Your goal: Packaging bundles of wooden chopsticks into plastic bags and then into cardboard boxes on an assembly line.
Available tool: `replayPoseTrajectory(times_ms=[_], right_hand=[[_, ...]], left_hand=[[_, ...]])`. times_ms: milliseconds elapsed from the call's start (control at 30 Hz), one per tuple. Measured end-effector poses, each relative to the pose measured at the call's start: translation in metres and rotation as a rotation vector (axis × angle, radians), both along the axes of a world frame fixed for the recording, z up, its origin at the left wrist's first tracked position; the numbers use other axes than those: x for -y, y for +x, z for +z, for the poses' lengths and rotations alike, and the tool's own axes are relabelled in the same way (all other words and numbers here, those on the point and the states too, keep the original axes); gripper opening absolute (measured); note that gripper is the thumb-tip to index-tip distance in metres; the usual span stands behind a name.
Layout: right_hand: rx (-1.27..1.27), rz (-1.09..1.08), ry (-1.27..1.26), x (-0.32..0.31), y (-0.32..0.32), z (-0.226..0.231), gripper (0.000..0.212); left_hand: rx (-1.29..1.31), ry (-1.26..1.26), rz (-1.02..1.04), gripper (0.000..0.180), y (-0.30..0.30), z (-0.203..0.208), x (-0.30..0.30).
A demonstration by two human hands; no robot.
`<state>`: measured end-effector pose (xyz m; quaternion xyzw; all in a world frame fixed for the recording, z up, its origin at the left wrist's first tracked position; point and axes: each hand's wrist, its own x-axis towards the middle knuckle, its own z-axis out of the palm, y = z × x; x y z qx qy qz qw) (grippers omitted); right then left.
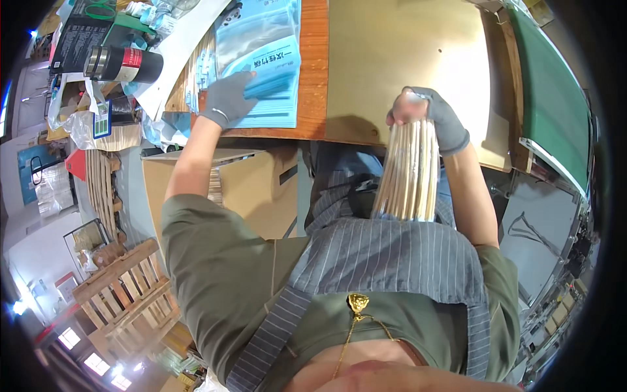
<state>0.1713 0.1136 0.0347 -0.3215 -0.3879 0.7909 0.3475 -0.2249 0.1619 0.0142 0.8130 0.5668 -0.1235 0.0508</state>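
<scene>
My right hand (431, 119), in a grey glove with bare fingertips, is closed around the upper end of a bundle of chopsticks (410, 170). The pale, thin sticks hang down toward my apron, fanning slightly at their lower ends. My left hand (228, 99), gloved the same way, lies at the left edge of a stack of blue printed plastic bags (277, 116). Its fingers pinch the top bag (273, 83), which bulges up in a fold beside them. Part of those fingers is hidden by the bag.
A brass-coloured board (392, 59) covers the right part of the wooden table (315, 72). More chopsticks (204, 59) lie left of the bags. A dark thermos (140, 66) stands out at far left. Below the table is a cardboard box (255, 186); a green board (545, 85) borders the right.
</scene>
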Motion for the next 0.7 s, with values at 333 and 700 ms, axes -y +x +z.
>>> replayPoseTrajectory(times_ms=[333, 700], right_hand=[[-0.028, -0.036, -0.001, 0.0, 0.003, -0.01, 0.018], [0.053, 0.033, 0.01, -0.005, -0.009, -0.004, 0.02]], left_hand=[[0.039, -0.114, -0.056, 0.071, -0.012, 0.002, -0.011], [0.231, -0.132, 0.051, 0.065, -0.023, 0.005, -0.008]])
